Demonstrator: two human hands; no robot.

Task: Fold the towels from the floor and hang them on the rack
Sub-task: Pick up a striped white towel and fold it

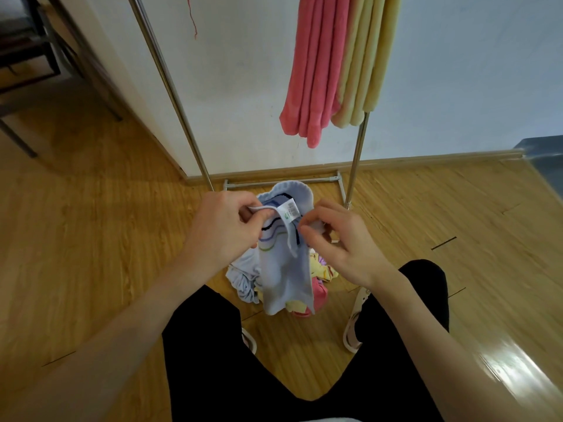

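Observation:
A pale blue towel [283,269] with wavy coloured stripes and a white label hangs between my hands above the floor. My left hand [225,226] pinches its top edge on the left. My right hand [338,239] pinches the edge on the right, fingers curled. Under it lies a heap of towels [323,272] in yellow, pink and pale blue. A pink towel [313,71] and a cream towel [362,62] hang folded on the metal rack [170,86] by the wall.
The rack's base bar [274,182] lies on the wood floor just beyond the heap. My knees in black trousers [274,360] and sandalled feet flank the heap. A dark chair frame [30,71] stands at far left; a blue object [545,159] sits at right.

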